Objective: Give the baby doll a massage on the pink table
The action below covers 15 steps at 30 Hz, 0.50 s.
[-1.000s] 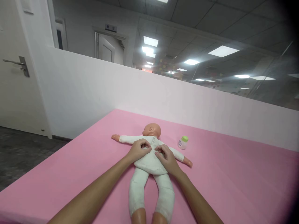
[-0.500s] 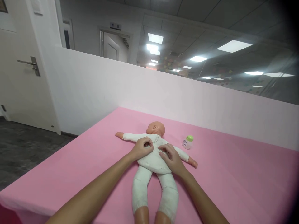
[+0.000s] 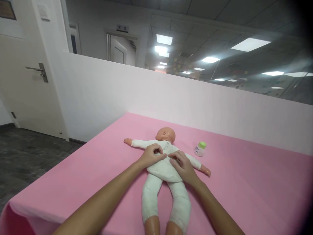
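Note:
A baby doll [image 3: 162,172] with a white cloth body lies on its back, arms stretched out to both sides and head turned to the left. Its head, hands and lower legs are skin-toned plastic. On the left of its chest rests my left hand [image 3: 151,157], fingers curved and the thumb apart from them. My right hand [image 3: 184,166] touches the right of the chest, its fingers bent with a gap to the thumb. The two hands' tips almost meet mid-chest. I see nothing held in either hand.
A small clear jar [image 3: 200,150] with a green lid stands right of the doll. The pink-covered table [image 3: 97,156] meets a low white wall [image 3: 171,94] at the back. A closed door [image 3: 29,94] is at the left.
The view has shifted slightly, so everything sits a little further right. My left thumb has moved closer to my right fingertips; the doll lies as before.

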Tool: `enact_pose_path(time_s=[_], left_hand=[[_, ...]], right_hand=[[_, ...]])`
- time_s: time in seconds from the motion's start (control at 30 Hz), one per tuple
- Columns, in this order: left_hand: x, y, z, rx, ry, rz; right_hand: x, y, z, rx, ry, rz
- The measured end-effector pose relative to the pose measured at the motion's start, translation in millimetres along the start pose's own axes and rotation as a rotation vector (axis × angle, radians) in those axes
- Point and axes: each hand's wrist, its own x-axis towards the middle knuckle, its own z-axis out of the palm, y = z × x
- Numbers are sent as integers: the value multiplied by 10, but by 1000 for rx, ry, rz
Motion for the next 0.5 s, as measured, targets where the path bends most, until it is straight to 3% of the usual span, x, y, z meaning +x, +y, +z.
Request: enact_pose_path(time_s=[0.5], left_hand=[[-4, 55, 19, -23, 6, -49]], right_hand=[[-24, -4, 20, 61, 10, -10]])
